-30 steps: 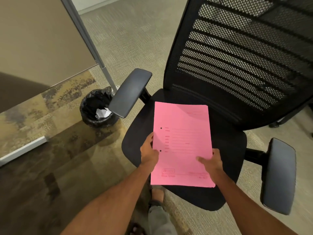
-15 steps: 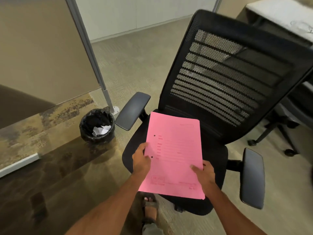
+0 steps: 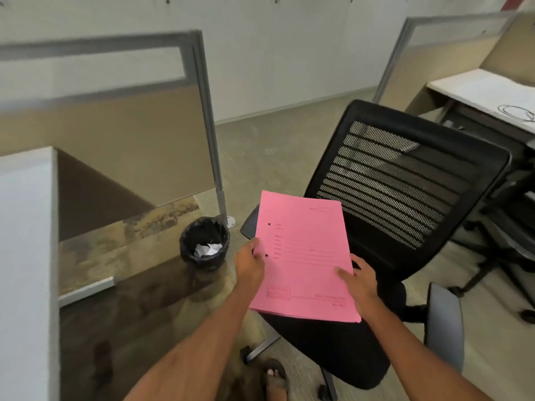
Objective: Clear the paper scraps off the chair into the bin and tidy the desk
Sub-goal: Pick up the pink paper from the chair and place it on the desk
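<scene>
Pink and printed with faint lines, a folder [image 3: 304,256] sat at the centre of the frame, lifted clear of the black mesh chair [image 3: 399,198] behind and below it. The left hand [image 3: 250,263] pinched the folder's left edge near two punched holes, thumb on top; the right hand [image 3: 360,280] gripped the lower right edge, thumb lying across the cover, fingers hidden beneath. Left of the folder, on the floor beside a partition post [image 3: 220,198], stood a small bin [image 3: 205,241] lined with a black bag, with crumpled white paper scraps [image 3: 208,249] inside it. A pale bench [image 3: 26,270] filled the left edge of the frame, and another bench [image 3: 477,91] showed at upper right.
</scene>
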